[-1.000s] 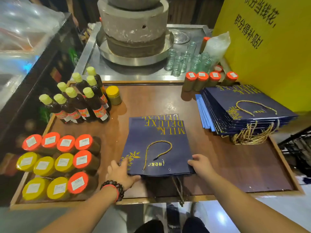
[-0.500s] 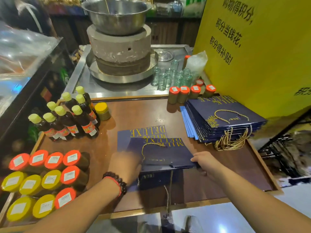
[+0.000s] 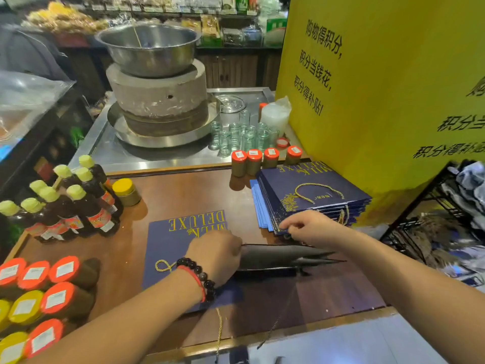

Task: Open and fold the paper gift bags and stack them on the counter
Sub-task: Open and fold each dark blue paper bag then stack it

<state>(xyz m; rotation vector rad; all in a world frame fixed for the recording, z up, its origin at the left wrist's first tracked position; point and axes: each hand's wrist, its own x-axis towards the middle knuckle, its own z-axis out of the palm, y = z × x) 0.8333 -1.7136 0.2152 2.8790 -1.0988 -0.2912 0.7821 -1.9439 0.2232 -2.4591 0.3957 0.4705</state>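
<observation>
A navy gift bag printed "MILK DELUXE" lies flat on the brown counter, its gold cord handle near my wrist. My left hand, with a bead bracelet, grips the left end of a second navy bag. That bag is lifted off the flat one, turned edge-on and points right. My right hand is over at the stack of flat navy bags on the right. Its fingertips pinch the stack's near left corner.
Dark sauce bottles with pale green caps stand at the left. Orange- and yellow-lidded jars lie at the near left. Behind are orange-capped jars, small glasses, a stone mill with a steel bowl and a yellow sign.
My left hand has raised the top bag off the one under it and turned it edge-on. My right hand has let go of that bag and moved right to the stack.
</observation>
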